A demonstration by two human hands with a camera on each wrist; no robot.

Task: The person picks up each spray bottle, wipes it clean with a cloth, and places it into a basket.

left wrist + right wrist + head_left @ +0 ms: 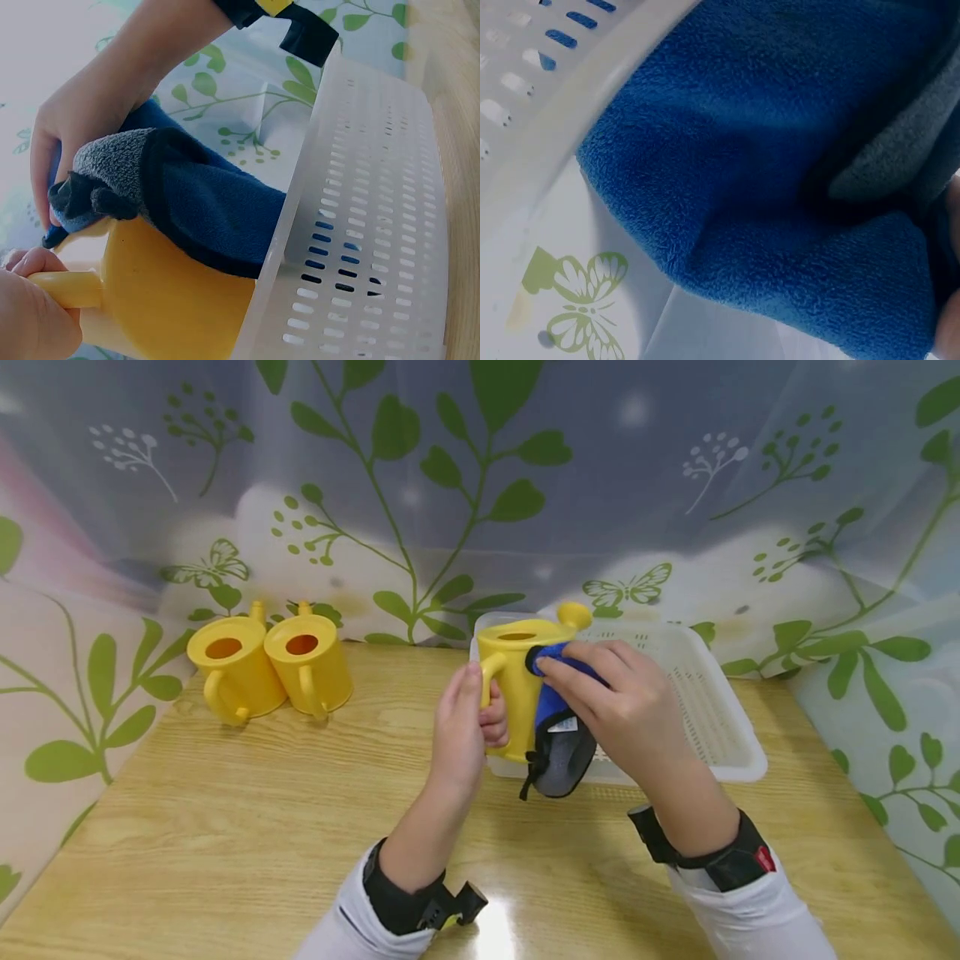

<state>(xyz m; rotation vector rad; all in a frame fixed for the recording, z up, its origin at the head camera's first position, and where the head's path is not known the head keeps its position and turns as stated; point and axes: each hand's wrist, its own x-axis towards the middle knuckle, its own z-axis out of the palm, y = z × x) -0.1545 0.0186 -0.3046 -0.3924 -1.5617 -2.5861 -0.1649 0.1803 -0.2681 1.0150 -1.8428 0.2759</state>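
Observation:
My left hand (467, 720) grips the handle of a yellow watering can (519, 693), holding it upright at the near left side of a white basket. In my right hand (633, 702) is a blue and grey cloth (562, 735), pinched against the can's upper right side below the rim. The lower part of the cloth hangs down with a small white tag showing. In the left wrist view the cloth (214, 202) drapes over the can's body (180, 292). Blue cloth (765, 172) fills most of the right wrist view, with fingertips at its right edge.
Two more yellow watering cans (247, 672) (318, 672) stand side by side on the wooden table (247, 827) at the left. The white perforated basket (723, 718) sits behind and right of the hands. A leaf-printed curtain (420, 485) hangs along the back.

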